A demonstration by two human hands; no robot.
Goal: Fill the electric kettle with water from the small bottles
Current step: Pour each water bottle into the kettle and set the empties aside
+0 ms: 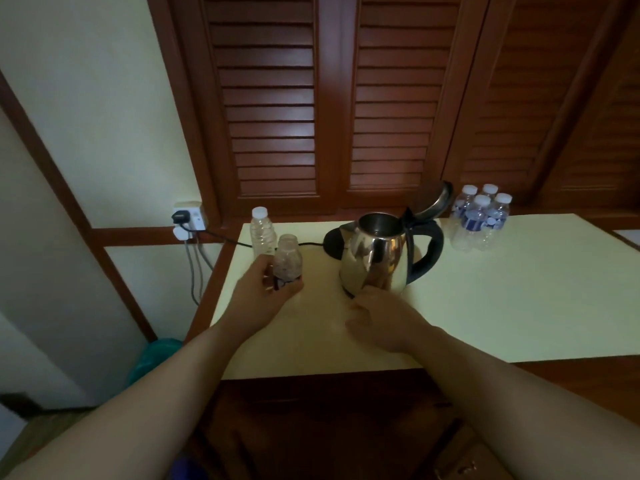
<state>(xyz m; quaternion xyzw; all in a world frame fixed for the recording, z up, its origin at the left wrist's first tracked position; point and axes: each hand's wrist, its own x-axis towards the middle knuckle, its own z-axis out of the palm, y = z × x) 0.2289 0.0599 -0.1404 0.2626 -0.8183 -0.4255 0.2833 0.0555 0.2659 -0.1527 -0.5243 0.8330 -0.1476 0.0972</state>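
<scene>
A steel electric kettle [375, 252] stands on the pale table [502, 299], its lid tipped open and its black handle to the right. My left hand [263, 289] grips an uncapped small bottle [288, 259], held upright left of the kettle. Behind it stands a capped clear bottle [261, 232]. My right hand [377, 318] rests on the table just in front of the kettle's base, fingers loosely curled, holding nothing that I can see. A pack of several small capped bottles [479, 218] sits at the back right.
The kettle's black base [334, 242] lies behind it, its cord [228, 239] running left to a wall socket [188, 216]. Brown louvred doors [346, 98] rise behind the table. A green bag [156, 358] sits on the floor at the left.
</scene>
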